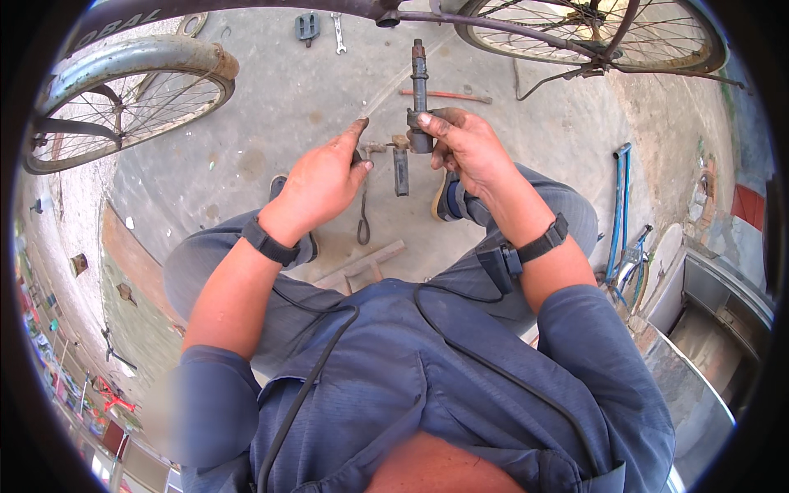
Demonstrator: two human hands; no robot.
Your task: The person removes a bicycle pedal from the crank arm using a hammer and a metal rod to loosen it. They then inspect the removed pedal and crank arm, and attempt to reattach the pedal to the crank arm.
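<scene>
My right hand is closed around a dark, greasy metal axle, held upright with a wider collar near the fingers and a rusty upper end. Left of it, my left hand has its index finger stretched forward and its thumb apart; the other fingers are hidden underneath. A thin dark rod with a looped end runs down from beside the left thumb; whether the hand touches it cannot be told. Between and below the hands is a rusty metal piece with a black, bar-shaped part.
A bicycle frame crosses the far side, with a front wheel at left and a rear wheel at right. A pedal, a wrench and a reddish bar lie on the concrete. Blue tubing is at right.
</scene>
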